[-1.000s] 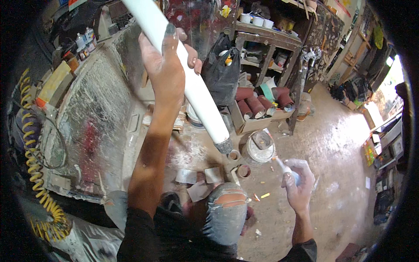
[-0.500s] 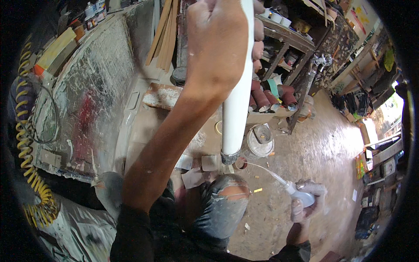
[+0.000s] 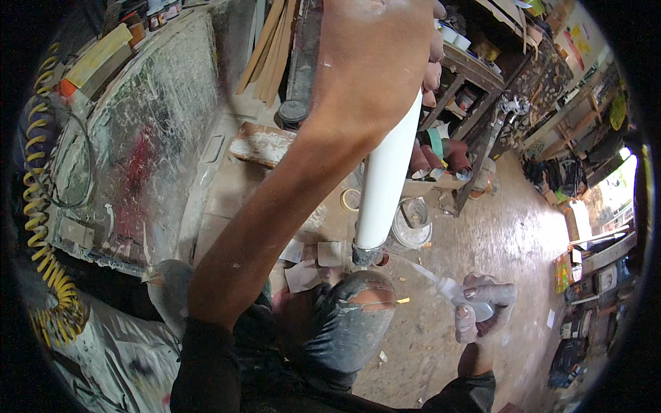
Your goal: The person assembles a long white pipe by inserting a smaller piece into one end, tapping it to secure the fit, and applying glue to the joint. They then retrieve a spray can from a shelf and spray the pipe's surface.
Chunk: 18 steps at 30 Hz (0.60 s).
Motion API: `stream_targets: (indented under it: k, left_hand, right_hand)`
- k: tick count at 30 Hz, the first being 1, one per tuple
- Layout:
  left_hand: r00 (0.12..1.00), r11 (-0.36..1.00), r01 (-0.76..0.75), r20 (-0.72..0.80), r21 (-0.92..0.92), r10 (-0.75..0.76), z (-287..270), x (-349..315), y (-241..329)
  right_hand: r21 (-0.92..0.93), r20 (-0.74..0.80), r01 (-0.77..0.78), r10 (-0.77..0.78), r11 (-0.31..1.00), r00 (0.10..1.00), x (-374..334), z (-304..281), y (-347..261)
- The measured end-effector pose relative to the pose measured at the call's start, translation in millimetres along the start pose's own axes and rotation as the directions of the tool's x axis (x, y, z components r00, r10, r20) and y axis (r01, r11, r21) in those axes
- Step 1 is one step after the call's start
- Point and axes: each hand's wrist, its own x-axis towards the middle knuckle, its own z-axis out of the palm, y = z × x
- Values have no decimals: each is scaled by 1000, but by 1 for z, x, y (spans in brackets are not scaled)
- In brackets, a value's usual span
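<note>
My left hand (image 3: 375, 65) is raised at the top middle, its fingers wrapped round a long white tube (image 3: 387, 186). The tube slants down toward my knee and ends in a rough dark grey tip (image 3: 367, 256). At the lower right my right hand (image 3: 492, 303) grips a translucent squeeze bottle (image 3: 449, 289), my fingers covering part of its body. The bottle's long thin nozzle points up and left toward the tube's grey tip; whether they touch I cannot tell. Whitish dust coats the right fingers.
Below the tube are a lidded white tub (image 3: 413, 237), a tape roll (image 3: 350, 199) and paper squares (image 3: 303, 275). A dusty wooden block (image 3: 258, 143) lies farther left. Sandpaper rolls (image 3: 441, 162) sit beside the bench (image 3: 475, 65). A coiled yellow hose (image 3: 41, 255) hangs at left.
The tube and my left hand have shifted a little right, and the tube leans more. My right hand has tilted the squeeze bottle slightly, bringing its neck somewhat left and up. The view has also shifted slightly.
</note>
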Motion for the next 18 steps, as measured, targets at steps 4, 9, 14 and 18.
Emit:
stream_targets:
  k: [4, 9, 14, 18]
  left_hand:
    - [997, 989, -60, -43, 139, 67, 3, -5, 5]
    - [999, 993, -30, -28, 114, 34, 2, -4, 8]
    - [1000, 995, -14, -19, 102, 16, 0, -2, 8]
    - [998, 989, -61, -17, 135, 64, 2, -4, 6]
  right_hand:
    - [3, -1, -4, 4, 1000, 1000, 1, 0, 0]
    - [-108, 82, -68, 77, 992, 994, -2, -10, 0]
    - [-201, 104, -134, 157, 970, 982, -9, -16, 2]
    - [-281, 107, -31, 64, 959, 992, -13, -13, 4]
